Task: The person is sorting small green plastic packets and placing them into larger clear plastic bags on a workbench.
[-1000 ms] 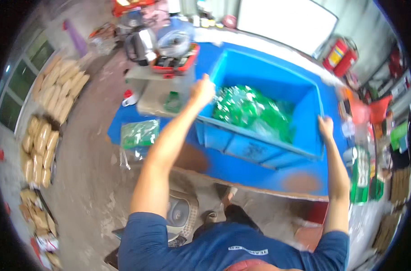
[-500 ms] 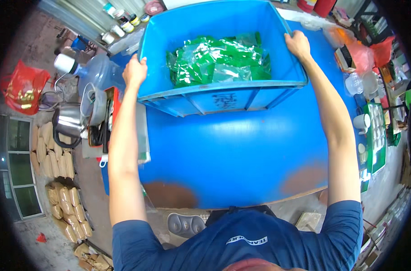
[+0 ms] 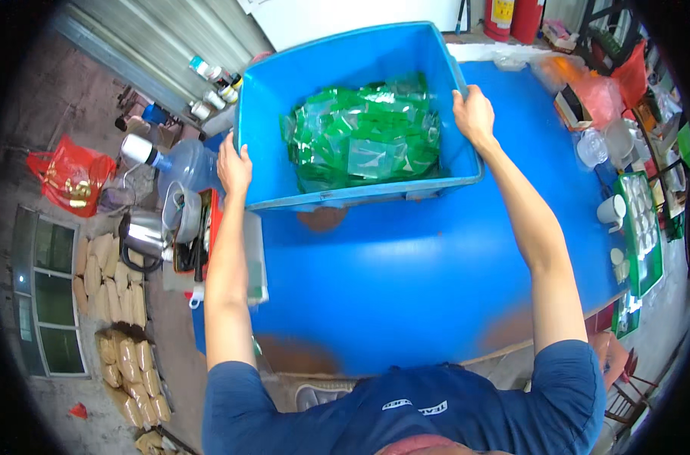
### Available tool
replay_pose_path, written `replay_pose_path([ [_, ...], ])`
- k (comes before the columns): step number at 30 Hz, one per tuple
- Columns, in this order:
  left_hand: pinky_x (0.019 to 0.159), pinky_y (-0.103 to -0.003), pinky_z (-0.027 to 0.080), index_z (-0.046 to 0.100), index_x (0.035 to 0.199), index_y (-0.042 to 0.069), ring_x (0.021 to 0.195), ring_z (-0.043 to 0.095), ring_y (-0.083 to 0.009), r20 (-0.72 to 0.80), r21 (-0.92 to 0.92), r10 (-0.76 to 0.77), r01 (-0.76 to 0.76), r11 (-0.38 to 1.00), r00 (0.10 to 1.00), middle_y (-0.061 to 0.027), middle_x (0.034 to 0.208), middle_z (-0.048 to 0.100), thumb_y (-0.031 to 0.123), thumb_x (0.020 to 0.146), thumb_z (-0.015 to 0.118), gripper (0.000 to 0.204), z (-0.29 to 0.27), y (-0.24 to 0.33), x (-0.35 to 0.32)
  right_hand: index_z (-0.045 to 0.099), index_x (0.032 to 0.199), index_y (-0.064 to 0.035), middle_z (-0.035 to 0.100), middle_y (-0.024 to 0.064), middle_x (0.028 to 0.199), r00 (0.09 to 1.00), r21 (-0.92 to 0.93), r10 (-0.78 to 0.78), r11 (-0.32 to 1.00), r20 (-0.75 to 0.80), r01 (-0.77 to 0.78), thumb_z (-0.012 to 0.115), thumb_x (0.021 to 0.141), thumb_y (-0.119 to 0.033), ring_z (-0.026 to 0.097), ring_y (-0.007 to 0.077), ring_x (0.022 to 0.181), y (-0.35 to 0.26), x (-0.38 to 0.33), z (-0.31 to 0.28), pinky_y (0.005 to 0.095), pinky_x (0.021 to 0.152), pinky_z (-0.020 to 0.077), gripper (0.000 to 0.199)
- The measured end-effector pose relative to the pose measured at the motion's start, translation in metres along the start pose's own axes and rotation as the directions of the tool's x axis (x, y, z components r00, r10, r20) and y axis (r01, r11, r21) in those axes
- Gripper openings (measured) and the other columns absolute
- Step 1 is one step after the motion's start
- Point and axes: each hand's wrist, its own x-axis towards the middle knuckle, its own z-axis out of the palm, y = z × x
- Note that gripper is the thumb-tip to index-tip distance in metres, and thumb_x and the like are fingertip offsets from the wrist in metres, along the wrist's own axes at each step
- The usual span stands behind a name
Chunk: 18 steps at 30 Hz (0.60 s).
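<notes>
A large blue plastic bin (image 3: 406, 193) stands at the far part of a blue-topped table (image 3: 406, 280), its mouth facing me. Inside lies a heap of flat green-and-clear plastic pouches (image 3: 360, 136). My left hand (image 3: 234, 163) is at the bin's left side, fingers stretched along the outside and thumb by the rim. On the other side, my right hand (image 3: 475, 115) is closed round the right rim. Both arms reach forward over the table. The bin's underside is hidden.
At the left stand a clear water jug (image 3: 189, 167), a steel kettle (image 3: 142, 235) and a red tray of tools (image 3: 201, 235). A white cup (image 3: 611, 211) and a green tray (image 3: 639, 227) sit at the right edge. Red fire extinguishers (image 3: 512, 19) stand behind.
The bin has come nearer and a little left, with both hands on it. Its front wall now barely shows, and a brown patch appears by its front edge. My view has shifted too.
</notes>
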Motion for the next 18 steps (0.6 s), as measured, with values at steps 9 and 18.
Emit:
replay_pose_path([
  [9, 0.114, -0.065, 0.020, 0.035, 0.150, 0.011, 0.142, 0.031, -0.0397, 0.934, -0.356, -0.158, 0.813, -0.460, 0.320, -0.0149, 0.158, 0.031, 0.075, 0.092, 0.034, 0.087, 0.051, 0.143, -0.154, 0.060, 0.110, 0.0011, 0.068, 0.0176, 0.090, 0.971, 0.313, 0.000, 0.947, -0.237, 0.077, 0.065, 0.094, -0.024, 0.066, 0.0334, 0.080, 0.027, -0.151, -0.052, 0.0431, 0.073, 0.0502, 0.030],
  [18, 0.110, -0.059, 0.034, 0.042, 0.148, 0.015, 0.134, 0.041, -0.0385, 0.764, -0.222, 0.171, 0.502, -0.836, 0.622, -0.0119, 0.152, 0.041, 0.089, 0.083, 0.021, 0.101, 0.111, 0.143, -0.227, 0.051, 0.110, 0.0007, 0.054, 0.0069, 0.092, 0.951, 0.521, 0.146, 0.854, -0.274, 0.019, 0.070, 0.091, -0.025, 0.052, 0.0167, 0.083, 0.078, -0.258, -0.038, 0.0340, 0.078, 0.0453, 0.037],
])
